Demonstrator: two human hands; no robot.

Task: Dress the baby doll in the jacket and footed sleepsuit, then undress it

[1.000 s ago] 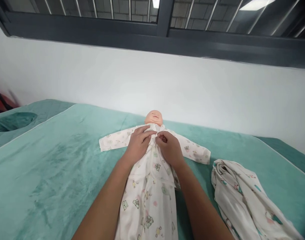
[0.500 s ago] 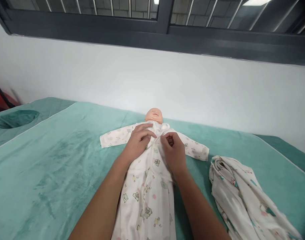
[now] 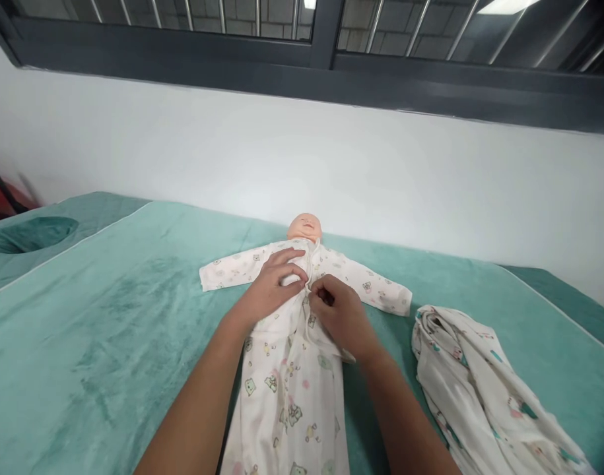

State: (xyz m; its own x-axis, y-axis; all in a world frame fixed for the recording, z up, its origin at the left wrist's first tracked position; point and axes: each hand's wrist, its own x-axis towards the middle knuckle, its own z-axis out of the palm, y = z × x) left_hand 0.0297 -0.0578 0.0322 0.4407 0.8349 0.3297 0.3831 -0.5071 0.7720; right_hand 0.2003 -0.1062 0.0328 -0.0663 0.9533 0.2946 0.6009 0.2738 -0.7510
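Note:
A baby doll [image 3: 304, 228] lies on its back with its head toward the wall, dressed in a white printed baby outfit [image 3: 292, 389] with both sleeves spread out. Over its chest, a thin white cloth tie [image 3: 309, 267] hangs down the front from the neck. My left hand [image 3: 276, 280] rests on the chest, thumb and forefinger pinched at the tie, the other fingers stretched over the fabric. Close beside it, my right hand [image 3: 344, 313] is closed in a pinch on the tie too. The exact grip points are partly hidden by the fingers.
A bunched white printed cloth [image 3: 480, 382] lies to the right of the doll. Beneath everything is a green plush bed cover [image 3: 108, 343], with a round hollow [image 3: 32, 234] at far left. A white wall [image 3: 282, 152] and a barred window stand behind.
Both hands have come closer together, the right one moving slightly left and down. The tie near the neck now hangs straighter, where a loose white bow-like bit stood before.

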